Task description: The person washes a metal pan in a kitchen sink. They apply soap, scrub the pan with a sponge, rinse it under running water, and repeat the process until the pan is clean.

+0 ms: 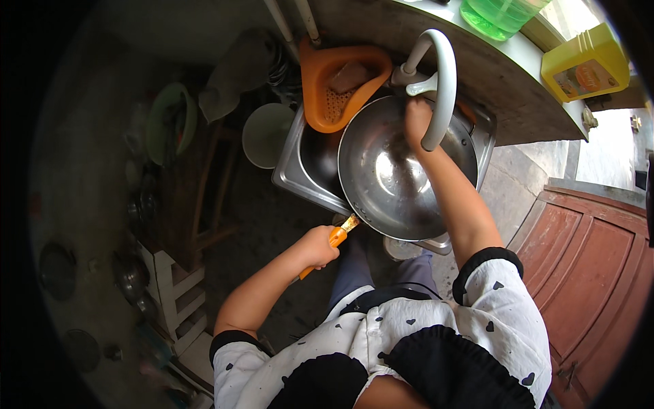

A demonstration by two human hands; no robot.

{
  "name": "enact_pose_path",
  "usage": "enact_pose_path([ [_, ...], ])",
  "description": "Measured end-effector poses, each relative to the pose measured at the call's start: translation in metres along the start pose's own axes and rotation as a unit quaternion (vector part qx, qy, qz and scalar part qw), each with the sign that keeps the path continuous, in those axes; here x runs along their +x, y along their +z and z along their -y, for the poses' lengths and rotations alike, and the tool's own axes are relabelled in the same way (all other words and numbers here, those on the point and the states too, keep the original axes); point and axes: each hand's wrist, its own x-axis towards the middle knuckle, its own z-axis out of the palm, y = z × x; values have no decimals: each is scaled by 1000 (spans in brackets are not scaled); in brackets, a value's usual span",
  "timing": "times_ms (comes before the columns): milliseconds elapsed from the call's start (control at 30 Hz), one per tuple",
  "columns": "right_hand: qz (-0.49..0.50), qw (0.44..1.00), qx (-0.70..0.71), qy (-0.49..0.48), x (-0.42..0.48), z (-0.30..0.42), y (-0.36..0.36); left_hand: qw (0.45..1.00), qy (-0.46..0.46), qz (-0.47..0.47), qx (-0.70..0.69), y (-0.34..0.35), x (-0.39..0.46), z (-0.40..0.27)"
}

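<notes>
My left hand [316, 247] is wrapped around the orange handle [337, 236] of a large metal wok [391, 204]. The wok rests over a stainless steel sink [311, 191] and covers much of its basin. At the wok's far side, my right hand [418, 116] sits near the rim, just below the lever of a white curved faucet [446, 76]. The fingers of this hand are hidden, so what they touch cannot be told. Light glints off the wet-looking inner surface of the wok.
An orange strainer basket [318, 115] with a brownish block hangs at the sink's far left corner. A pale bucket [268, 135] stands left of the sink. On the ledge are a green liquid container [493, 20] and a yellow jug [587, 64]. A red wooden door [587, 271] is at right.
</notes>
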Motion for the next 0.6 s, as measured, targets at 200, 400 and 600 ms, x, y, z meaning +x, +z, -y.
enact_pose_path([
  [200, 62, 966, -125, -220, -16, 45, 30, 1000, -3, -16, 22, -1, 0, -1],
  [400, 38, 961, -187, -201, 0, 23, 10, 998, 9, -39, 39, -5, -6, -4],
  [600, -37, 987, -118, -104, 3, -17, -21, 999, 14, -40, 34, -5, -2, 3],
])
